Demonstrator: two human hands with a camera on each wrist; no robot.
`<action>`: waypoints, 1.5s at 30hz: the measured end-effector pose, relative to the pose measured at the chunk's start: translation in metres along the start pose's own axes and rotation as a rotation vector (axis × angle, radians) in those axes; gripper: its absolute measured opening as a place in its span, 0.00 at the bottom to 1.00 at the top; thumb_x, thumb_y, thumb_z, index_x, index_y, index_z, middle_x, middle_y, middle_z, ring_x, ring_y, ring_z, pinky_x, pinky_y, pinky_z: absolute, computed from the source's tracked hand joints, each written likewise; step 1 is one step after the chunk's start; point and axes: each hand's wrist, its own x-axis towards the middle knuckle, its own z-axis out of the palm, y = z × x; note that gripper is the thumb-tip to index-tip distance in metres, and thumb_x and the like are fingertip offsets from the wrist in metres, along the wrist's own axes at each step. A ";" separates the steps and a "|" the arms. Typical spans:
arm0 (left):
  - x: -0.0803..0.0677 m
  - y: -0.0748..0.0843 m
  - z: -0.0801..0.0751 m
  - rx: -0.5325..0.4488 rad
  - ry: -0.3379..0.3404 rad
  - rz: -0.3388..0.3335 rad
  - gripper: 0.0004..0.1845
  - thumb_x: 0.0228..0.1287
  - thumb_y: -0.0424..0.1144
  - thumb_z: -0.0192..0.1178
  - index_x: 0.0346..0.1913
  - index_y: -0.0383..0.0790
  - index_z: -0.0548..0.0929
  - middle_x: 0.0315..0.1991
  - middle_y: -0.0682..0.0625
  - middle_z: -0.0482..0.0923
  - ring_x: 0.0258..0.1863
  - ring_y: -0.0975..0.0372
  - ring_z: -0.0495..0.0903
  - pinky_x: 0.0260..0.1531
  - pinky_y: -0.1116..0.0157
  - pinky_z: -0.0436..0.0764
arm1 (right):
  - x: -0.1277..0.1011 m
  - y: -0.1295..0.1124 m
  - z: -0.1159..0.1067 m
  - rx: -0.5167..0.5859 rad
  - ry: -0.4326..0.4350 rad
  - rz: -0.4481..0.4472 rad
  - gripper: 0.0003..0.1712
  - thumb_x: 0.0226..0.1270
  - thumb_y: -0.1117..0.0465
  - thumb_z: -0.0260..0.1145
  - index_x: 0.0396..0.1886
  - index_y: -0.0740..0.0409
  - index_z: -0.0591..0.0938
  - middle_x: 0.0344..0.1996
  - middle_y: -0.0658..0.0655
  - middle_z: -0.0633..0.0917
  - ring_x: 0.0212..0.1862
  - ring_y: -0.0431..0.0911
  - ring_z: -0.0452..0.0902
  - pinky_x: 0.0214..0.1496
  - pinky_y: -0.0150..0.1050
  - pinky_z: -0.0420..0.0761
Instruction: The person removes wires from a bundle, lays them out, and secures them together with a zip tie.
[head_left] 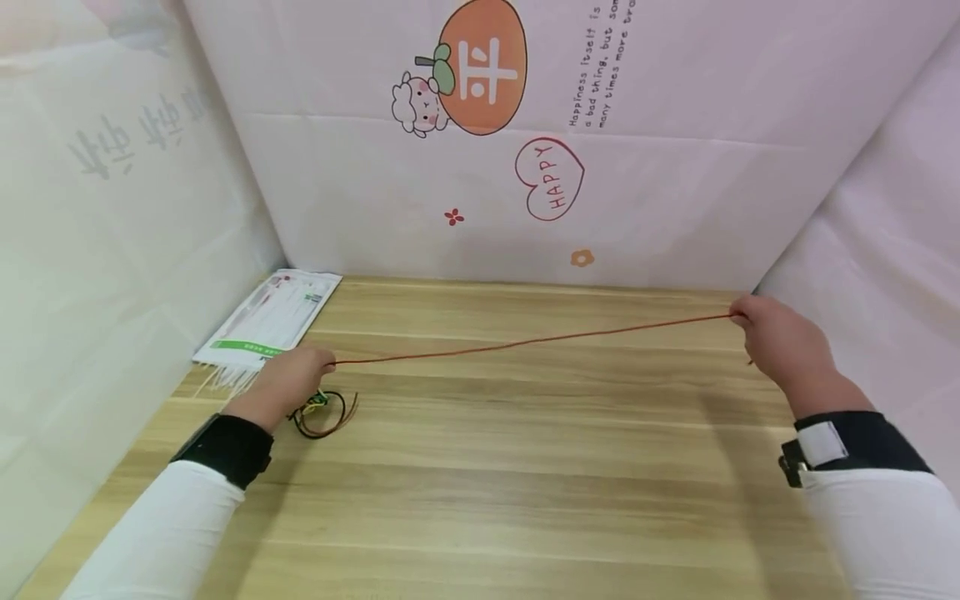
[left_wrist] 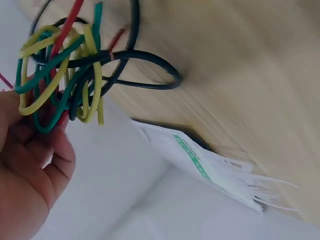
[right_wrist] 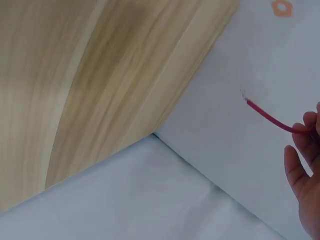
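A thin red wire (head_left: 534,341) is stretched in a nearly straight line above the wooden table between the two hands. At its left end, my left hand (head_left: 283,385) grips it together with a looped bundle of yellow, green and black wires (left_wrist: 55,75); loops of the bundle hang out past the fingers. My right hand (head_left: 789,348) pinches the red wire near its other end. In the right wrist view a short red tail (right_wrist: 272,120) sticks out from the fingertips, with bare strands (right_wrist: 244,95) at its tip.
A flat white packet (head_left: 273,308) with a green stripe lies at the table's back left, thin white strips (head_left: 231,379) poking from its near end. Printed white cloth (head_left: 337,192) walls off the back and both sides of the wooden table (head_left: 525,467).
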 end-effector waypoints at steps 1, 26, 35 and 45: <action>0.000 -0.001 0.000 -0.020 0.011 -0.007 0.06 0.69 0.32 0.57 0.36 0.35 0.83 0.28 0.46 0.81 0.28 0.56 0.78 0.29 0.57 0.76 | -0.001 0.002 0.001 0.006 -0.001 -0.007 0.07 0.72 0.69 0.54 0.46 0.68 0.74 0.38 0.72 0.79 0.34 0.61 0.76 0.33 0.55 0.74; 0.031 -0.026 -0.008 -0.167 0.138 -0.057 0.07 0.65 0.32 0.61 0.31 0.30 0.82 0.26 0.42 0.80 0.24 0.55 0.74 0.30 0.55 0.74 | -0.016 0.026 0.048 -0.015 -0.094 -0.055 0.10 0.62 0.78 0.59 0.42 0.73 0.81 0.31 0.66 0.76 0.33 0.59 0.74 0.31 0.49 0.76; 0.056 -0.033 -0.005 -0.101 0.066 -0.027 0.04 0.60 0.24 0.60 0.32 0.26 0.83 0.32 0.36 0.83 0.36 0.44 0.81 0.41 0.49 0.78 | -0.006 0.035 0.069 0.088 -0.187 0.059 0.08 0.67 0.70 0.59 0.42 0.70 0.81 0.38 0.71 0.83 0.41 0.65 0.78 0.39 0.56 0.76; 0.079 -0.035 -0.001 -0.079 0.000 -0.055 0.01 0.57 0.26 0.61 0.29 0.32 0.82 0.29 0.42 0.81 0.33 0.49 0.79 0.36 0.52 0.77 | 0.004 0.057 0.087 0.100 -0.182 0.138 0.08 0.68 0.66 0.60 0.36 0.69 0.81 0.33 0.67 0.83 0.36 0.62 0.78 0.40 0.57 0.75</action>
